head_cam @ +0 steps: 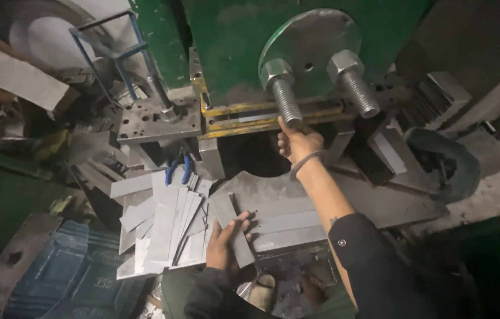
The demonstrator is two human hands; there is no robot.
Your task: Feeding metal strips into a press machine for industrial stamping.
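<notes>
I stand at a green press machine [232, 53] with two big threaded bolts [285, 97] hanging from a round plate. My right hand [298, 143] reaches forward under the bolts into the die area; what its fingers hold is hidden. It wears a metal bangle. My left hand [225, 243] rests on the grey press bed [297, 207] and grips a flat grey metal strip [233, 227] lying slantwise. Just left of it lies a pile of several similar metal strips [164, 227].
Blue-handled pliers [178, 170] lie behind the strip pile. A drilled steel block with a post [158, 118] stands at the left of the press. A dark bin [442, 162] sits at the right. A blue crate [78, 274] is at the lower left, with scrap beyond.
</notes>
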